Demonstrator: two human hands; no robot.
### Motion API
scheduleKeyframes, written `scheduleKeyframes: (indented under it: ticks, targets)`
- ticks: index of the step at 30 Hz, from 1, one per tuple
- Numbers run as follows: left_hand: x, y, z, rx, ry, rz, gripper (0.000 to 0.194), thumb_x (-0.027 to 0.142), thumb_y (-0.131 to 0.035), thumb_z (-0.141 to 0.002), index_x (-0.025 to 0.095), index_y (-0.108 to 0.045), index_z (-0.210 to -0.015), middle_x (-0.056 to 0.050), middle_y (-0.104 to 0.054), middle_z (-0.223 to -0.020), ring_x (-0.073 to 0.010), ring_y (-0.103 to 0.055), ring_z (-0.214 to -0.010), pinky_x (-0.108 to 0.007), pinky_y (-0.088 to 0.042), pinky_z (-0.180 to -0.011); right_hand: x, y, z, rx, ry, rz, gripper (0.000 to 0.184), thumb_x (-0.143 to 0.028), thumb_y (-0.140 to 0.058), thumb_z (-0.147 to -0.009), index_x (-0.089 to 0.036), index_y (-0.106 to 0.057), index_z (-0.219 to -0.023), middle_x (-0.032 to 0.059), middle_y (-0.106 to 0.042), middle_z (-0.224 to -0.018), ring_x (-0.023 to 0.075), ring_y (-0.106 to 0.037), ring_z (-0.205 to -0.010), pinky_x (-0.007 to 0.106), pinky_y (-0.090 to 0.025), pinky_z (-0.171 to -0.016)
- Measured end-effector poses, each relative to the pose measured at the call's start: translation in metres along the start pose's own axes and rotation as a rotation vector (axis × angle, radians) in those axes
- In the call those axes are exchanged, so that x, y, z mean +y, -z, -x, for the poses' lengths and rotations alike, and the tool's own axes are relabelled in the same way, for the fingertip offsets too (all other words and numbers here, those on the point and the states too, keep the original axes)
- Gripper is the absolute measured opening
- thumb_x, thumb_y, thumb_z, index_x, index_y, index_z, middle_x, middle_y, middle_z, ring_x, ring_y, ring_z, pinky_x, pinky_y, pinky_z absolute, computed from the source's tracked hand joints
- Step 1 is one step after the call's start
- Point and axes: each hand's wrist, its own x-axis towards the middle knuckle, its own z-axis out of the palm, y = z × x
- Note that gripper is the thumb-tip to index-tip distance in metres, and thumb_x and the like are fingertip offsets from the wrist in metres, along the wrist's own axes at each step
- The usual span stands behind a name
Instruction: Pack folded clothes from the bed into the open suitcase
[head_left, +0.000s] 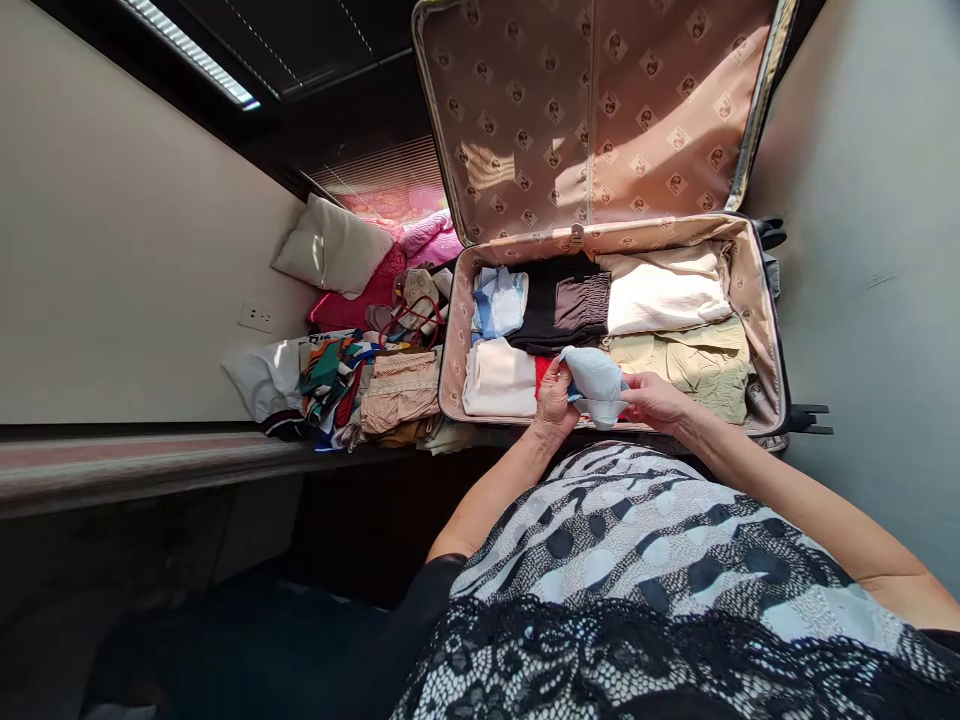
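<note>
Over the front edge of an open suitcase, both hands hold a light blue bra with rounded cups. My left hand grips its left side, fingers closed on the cloth. On its right side, my right hand pinches the edge between thumb and fingers. Below the hands, a red cloth is partly covered. Folded white cloth lies to its left, and khaki clothing to its right. Behind are blue and white pieces, black clothing and a cream garment.
The suitcase's lined lid stands raised at the back. Left of the case, piled clothes lie along the ledge, with a pillow and pink bedding behind. Walls close in on both sides.
</note>
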Motion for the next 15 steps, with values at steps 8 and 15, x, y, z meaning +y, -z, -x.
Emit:
scheduleKeyframes:
  ticks: [8, 15]
  targets:
    - [0.004, -0.013, -0.007, 0.102, 0.153, 0.087, 0.022, 0.042, -0.083, -0.094, 0.022, -0.079, -0.102, -0.003, -0.082, -0.096, -0.0212, -0.077, -0.106, -0.035, -0.061, -0.096, 0.021, -0.007, -0.007, 0.106, 0.191, -0.118, 0.039, -0.029, -0.101, -0.048, -0.020, -0.071, -0.071, 0.0017, -0.074, -0.073, 0.0157, -0.067, -0.064, 0.030, -0.060, -0.063]
    - [0.013, -0.010, 0.002, -0.173, 0.346, -0.078, 0.030, 0.045, -0.074, -0.094, 0.017, -0.080, -0.102, -0.013, -0.083, -0.103, -0.0349, -0.076, -0.121, -0.046, -0.063, -0.105, 0.023, 0.003, -0.020, 0.006, 0.316, -0.343, 0.059, -0.036, -0.105, -0.048, -0.024, -0.073, -0.097, -0.0006, -0.077, -0.087, 0.0153, -0.070, -0.075, 0.030, -0.061, -0.075]
